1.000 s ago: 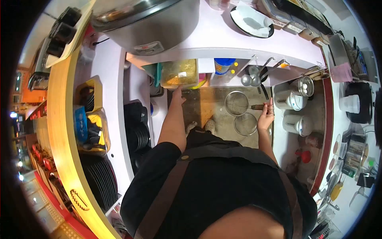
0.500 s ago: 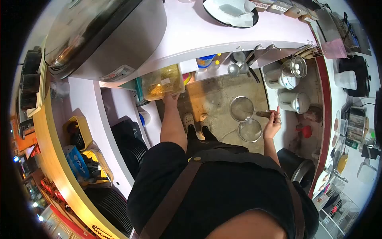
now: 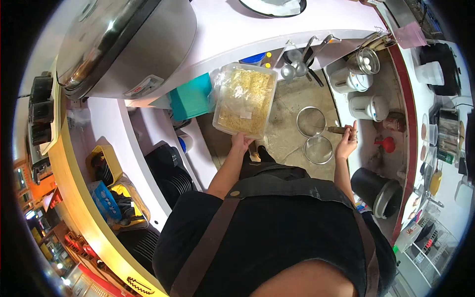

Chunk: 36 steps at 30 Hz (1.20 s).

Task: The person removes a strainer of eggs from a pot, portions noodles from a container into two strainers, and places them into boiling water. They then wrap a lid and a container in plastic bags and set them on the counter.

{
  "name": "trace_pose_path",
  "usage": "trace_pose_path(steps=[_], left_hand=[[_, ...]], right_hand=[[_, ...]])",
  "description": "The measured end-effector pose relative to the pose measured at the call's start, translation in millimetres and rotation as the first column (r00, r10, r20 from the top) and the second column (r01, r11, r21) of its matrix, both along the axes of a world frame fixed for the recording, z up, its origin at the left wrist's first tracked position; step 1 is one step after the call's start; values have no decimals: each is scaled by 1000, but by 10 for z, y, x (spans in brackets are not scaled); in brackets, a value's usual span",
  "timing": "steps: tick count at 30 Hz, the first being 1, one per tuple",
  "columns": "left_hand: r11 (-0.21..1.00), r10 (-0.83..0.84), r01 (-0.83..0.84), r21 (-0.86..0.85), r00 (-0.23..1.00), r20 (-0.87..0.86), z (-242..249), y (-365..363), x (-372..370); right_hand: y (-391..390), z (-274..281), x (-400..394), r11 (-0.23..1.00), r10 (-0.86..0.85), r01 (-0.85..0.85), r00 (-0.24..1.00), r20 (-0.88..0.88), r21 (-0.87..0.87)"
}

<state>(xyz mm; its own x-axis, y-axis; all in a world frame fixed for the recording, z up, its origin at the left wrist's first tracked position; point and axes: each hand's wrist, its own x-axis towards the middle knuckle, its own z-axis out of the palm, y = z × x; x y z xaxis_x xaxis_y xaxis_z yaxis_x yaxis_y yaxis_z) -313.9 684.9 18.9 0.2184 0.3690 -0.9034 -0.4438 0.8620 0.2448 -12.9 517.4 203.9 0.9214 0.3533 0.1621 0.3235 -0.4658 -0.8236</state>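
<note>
My left hand (image 3: 241,142) grips the near edge of a clear plastic container (image 3: 223,111), its fingers mostly hidden beneath. Inside lie rows of pale yellow noodles (image 3: 251,91), and clear film or a lid covers part of the top. My right hand (image 3: 347,143) is closed around the handles of two round mesh strainers. One strainer (image 3: 311,122) sits just above the other strainer (image 3: 318,150) in the view, both over the floor. A wooden handle (image 3: 338,130) shows at the right hand's fingers.
A teal bin (image 3: 192,96) stands left of the container under the counter (image 3: 232,29). Ladles (image 3: 299,68) hang from the counter's edge. White lidded pots (image 3: 368,108) line the right side, with a black bin (image 3: 376,190) nearer me. Shelves with black trays (image 3: 170,173) flank my left.
The noodle container has come out from beneath the counter, moving right and tilting into fuller view. More of the teal bin shows. My right hand still holds the strainers, slightly further right.
</note>
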Motion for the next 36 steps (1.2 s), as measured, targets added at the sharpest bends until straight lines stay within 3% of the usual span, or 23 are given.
trace_pose_path(steps=[5,8,11,14,20,23,29,32,36], left_hand=[[996,-80,82,32,995,-62,-123,-110,19],[984,-72,90,152,990,-121,100,-75,63],[979,-87,93,182,996,-37,-277,56,-31],[956,-27,57,286,994,-110,-133,144,-83],[960,29,-2,279,996,-90,181,140,-288],[950,112,-112,290,994,16,16,149,-433],[929,327,-315,195,944,-35,-167,798,-604],[905,372,-401,142,908,193,-565,1328,-783],[881,382,-413,229,909,167,-664,1689,-827]], right_hand=[[-7,-36,-7,1000,-9,10,1000,-28,29],[19,-11,-3,999,-4,5,1000,8,-35],[4,-97,67,999,45,-45,999,11,-12],[22,-47,65,998,64,-64,998,-1,16],[141,5,80,987,159,-159,987,-14,6],[239,-6,53,962,267,-266,963,-12,54],[536,175,-236,932,362,-360,931,-44,46],[659,184,-373,915,402,-397,913,-67,78],[760,139,-496,902,430,-422,897,-105,89]])
